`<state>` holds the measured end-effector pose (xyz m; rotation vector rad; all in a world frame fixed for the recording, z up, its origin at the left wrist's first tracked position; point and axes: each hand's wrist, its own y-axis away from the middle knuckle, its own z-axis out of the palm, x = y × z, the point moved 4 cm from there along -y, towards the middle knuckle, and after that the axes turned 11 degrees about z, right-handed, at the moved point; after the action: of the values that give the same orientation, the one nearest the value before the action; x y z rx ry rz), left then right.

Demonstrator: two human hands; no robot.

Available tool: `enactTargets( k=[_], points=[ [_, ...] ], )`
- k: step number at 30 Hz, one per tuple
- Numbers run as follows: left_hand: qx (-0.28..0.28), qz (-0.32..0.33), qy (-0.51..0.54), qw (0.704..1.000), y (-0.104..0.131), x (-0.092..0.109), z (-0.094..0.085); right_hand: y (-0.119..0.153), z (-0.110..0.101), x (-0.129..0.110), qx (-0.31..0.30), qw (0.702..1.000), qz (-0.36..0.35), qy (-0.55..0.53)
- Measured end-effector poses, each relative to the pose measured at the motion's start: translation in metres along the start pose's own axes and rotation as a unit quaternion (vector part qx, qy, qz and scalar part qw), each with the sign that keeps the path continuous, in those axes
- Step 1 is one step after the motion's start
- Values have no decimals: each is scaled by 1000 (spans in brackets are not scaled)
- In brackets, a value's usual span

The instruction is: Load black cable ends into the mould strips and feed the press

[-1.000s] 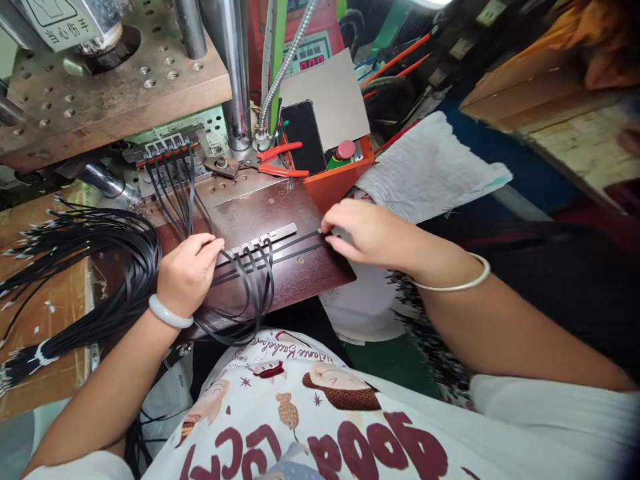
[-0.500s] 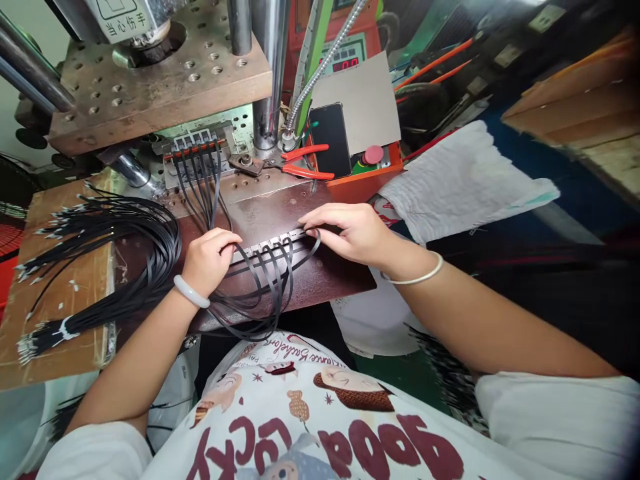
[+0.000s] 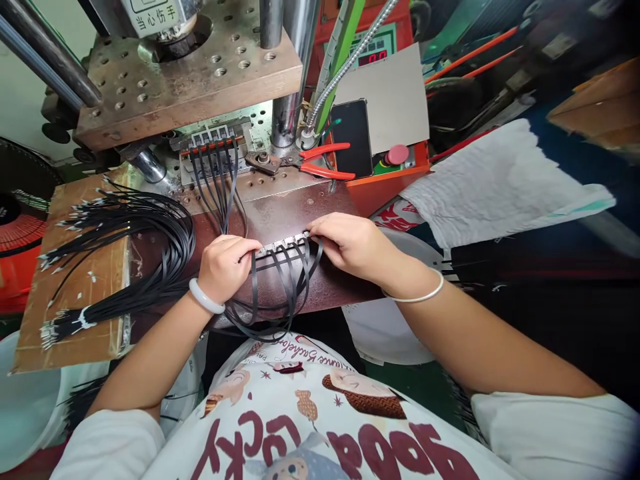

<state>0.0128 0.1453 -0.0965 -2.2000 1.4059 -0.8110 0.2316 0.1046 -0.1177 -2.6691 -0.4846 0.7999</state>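
Observation:
A narrow slotted metal holder (image 3: 286, 244) lies on the dark red-brown plate, with several flat black cables (image 3: 291, 280) set side by side in it and looping toward my body. My left hand (image 3: 225, 267) is closed, thumb and forefinger pinching the holder's left end. My right hand (image 3: 350, 241) is closed at the right end, its fingertips pressed on the end of a black cable in the holder; the fingers partly hide that end. Behind, a second holder (image 3: 213, 135) with several cables sits in the press.
Bundled black cables (image 3: 165, 260) rest at left on a cardboard sheet (image 3: 90, 267). Red-handled pliers (image 3: 325, 163), a phone (image 3: 351, 137) and a red push button (image 3: 399, 155) are behind. The press's upper plate (image 3: 195, 87) hangs above. A white cloth (image 3: 510, 180) lies at right.
My right fingers have closed in and moved against the holder's right end, bringing the cable end to it. My left hand stays on the left end. The view has shifted slightly left.

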Motion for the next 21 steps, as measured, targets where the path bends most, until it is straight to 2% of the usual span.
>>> enactTargets(
  k=[3, 5, 8, 10, 12, 14, 15, 18, 19, 21],
  points=[
    [-15, 60, -42, 997, -2, 8, 3, 4, 6, 4, 6, 994, 57, -95],
    [-24, 77, -54, 995, -1, 14, 5, 6, 9, 5, -7, 989, 72, -131],
    [-28, 67, -46, 996, 1, 20, 0, 8, 10, 4, -30, 987, 71, -139],
    [-40, 26, -16, 999, 0, 13, -12, 10, 12, 6, -39, 987, 72, -140],
    [-45, -56, -12, 997, -3, -11, -31, 10, 17, 10, -50, 984, 82, -151],
    [-76, -137, -56, 986, -5, -51, -54, 12, 22, 15, -53, 977, 106, -175],
    [-115, -161, -83, 977, -4, -72, -64, 14, 22, 17, -47, 973, 126, -188],
    [-288, -176, -111, 935, 12, -128, -88, 24, 8, 27, 17, 958, 211, -191],
    [-322, -187, -118, 921, 20, -141, -95, 26, 0, 30, 40, 957, 231, -173],
    [-330, -236, -169, 898, 32, -159, -110, 18, -16, 31, 53, 965, 224, -121]
  ],
)
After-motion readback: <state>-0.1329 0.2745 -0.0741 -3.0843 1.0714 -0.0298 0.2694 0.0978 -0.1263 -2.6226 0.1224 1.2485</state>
